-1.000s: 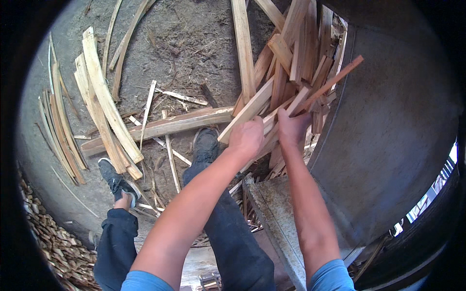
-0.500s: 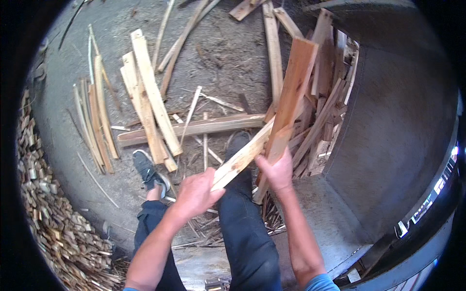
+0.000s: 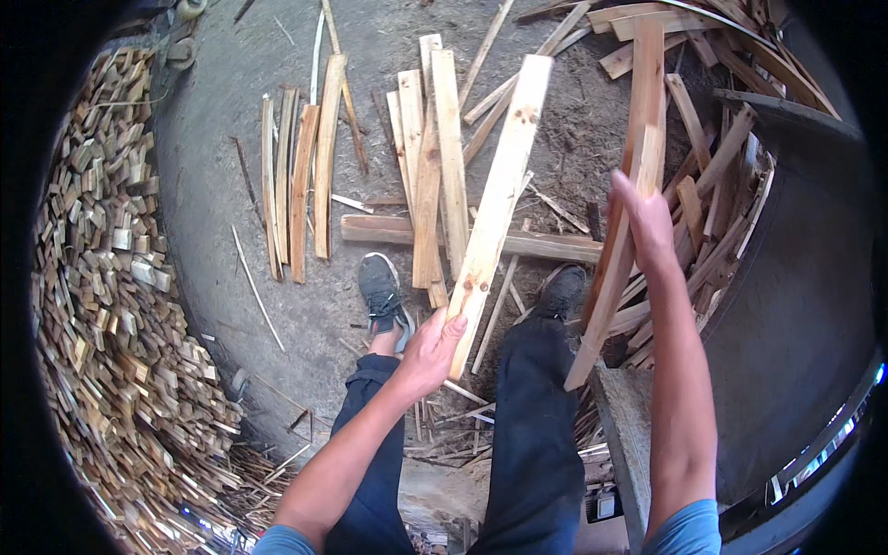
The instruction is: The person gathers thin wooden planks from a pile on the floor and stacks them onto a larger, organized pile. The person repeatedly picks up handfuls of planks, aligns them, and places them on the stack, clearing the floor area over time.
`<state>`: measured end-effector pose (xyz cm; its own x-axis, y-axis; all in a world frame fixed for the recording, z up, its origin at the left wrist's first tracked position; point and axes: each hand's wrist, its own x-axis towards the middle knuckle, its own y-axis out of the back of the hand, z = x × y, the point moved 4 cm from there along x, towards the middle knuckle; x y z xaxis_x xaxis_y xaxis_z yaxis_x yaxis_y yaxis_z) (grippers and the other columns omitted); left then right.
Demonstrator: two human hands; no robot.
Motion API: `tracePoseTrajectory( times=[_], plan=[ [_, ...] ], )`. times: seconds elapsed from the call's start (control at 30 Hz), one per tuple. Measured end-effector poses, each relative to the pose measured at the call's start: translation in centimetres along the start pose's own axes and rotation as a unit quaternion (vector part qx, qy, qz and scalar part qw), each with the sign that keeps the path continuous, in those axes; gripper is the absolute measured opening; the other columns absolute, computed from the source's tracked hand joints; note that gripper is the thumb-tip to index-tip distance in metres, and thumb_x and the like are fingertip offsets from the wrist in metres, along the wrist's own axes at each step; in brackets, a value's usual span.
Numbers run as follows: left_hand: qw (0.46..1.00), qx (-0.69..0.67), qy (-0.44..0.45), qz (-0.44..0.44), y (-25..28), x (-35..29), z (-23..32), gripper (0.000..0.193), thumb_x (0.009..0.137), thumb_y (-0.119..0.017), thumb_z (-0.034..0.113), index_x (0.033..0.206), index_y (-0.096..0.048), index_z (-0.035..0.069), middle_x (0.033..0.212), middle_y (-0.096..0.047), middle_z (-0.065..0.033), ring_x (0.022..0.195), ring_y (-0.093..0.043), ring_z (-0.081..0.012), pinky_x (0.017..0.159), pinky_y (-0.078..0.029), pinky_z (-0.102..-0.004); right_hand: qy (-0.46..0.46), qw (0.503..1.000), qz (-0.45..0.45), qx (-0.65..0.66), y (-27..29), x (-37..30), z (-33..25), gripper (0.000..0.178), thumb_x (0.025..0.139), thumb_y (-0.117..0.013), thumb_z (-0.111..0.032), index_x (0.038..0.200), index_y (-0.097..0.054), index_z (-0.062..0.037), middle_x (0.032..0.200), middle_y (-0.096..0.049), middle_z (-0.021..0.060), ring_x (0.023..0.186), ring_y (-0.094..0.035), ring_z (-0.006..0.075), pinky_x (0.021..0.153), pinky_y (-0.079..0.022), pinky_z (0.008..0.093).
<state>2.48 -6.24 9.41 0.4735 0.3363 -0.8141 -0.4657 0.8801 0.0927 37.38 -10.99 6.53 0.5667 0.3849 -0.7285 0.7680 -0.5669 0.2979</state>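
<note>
The left hand (image 3: 433, 350) pinches a pale, knotted plank (image 3: 504, 176) near its lower end, the thumb pressed on the upper face and the fingers curled round the edge. The plank slants up and away to the right, above the floor pieces. The right hand (image 3: 645, 217) is clasped about two overlapping boards, a reddish one (image 3: 647, 74) reaching far upward and a lighter one (image 3: 603, 319) slanting down toward the knee; most of its fingers are hidden. Beneath the pale plank lie several loose planks (image 3: 450, 148) across a thick beam (image 3: 555, 245). Farther left are narrow strips (image 3: 302, 185), then a tall woodpile (image 3: 111, 324). To the right, a jumbled heap (image 3: 726, 213) borders a grey metal sheet (image 3: 805, 277).
</note>
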Motion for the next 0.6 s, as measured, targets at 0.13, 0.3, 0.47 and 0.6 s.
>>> tracePoseTrajectory(
  times=[0.13,0.3,0.47,0.6],
  plan=[
    [0.997,-0.037,-0.049,0.051,0.8,1.7,-1.1,0.039,0.106,-0.046,0.037,0.112,-0.052,-0.001,0.091,-0.058,-0.0127,0.086,-0.055,-0.0198,0.079,-0.046,-0.0359,0.007,1.000,0.009,0.027,-5.4,3.9,-2.1,0.057,0.083,-0.074,-0.052,0.106,-0.057,-0.0019,0.083,-0.059,0.0049,0.070,-0.064,0.0159,0.062,-0.053,0.0301],
    [0.990,0.097,0.076,0.073,2.0,4.4,-2.6,0.029,0.099,-0.055,0.027,0.105,-0.051,-0.001,0.099,-0.062,-0.0274,0.092,-0.062,-0.0402,0.081,-0.048,-0.0467,-0.018,0.998,-0.028,-0.044,-11.6,6.1,-1.1,0.063,0.076,-0.080,-0.055,0.102,-0.068,0.0013,0.084,-0.069,0.0103,0.074,-0.066,0.0184,0.067,-0.054,0.0345],
    [0.970,0.181,0.025,0.163,2.3,5.2,-5.8,0.050,0.089,-0.064,0.016,0.131,-0.044,-0.004,0.121,-0.058,-0.0282,0.114,-0.056,-0.0432,0.097,-0.044,-0.0473,0.047,0.969,-0.041,-0.241,-11.1,3.2,5.2,0.088,0.075,-0.081,-0.045,0.137,-0.046,0.0057,0.133,-0.055,0.0307,0.123,-0.056,0.0400,0.105,-0.044,0.0434],
    [0.985,0.151,0.004,0.085,0.3,3.7,-5.3,0.059,0.088,-0.064,0.012,0.141,-0.039,-0.001,0.119,-0.058,-0.0225,0.102,-0.060,-0.0363,0.091,-0.048,-0.0428,0.114,0.888,0.048,-0.443,-2.5,0.2,9.2,0.066,0.079,-0.077,-0.022,0.133,-0.047,0.0030,0.126,-0.054,0.0224,0.121,-0.051,0.0378,0.105,-0.043,0.0425]
  ],
)
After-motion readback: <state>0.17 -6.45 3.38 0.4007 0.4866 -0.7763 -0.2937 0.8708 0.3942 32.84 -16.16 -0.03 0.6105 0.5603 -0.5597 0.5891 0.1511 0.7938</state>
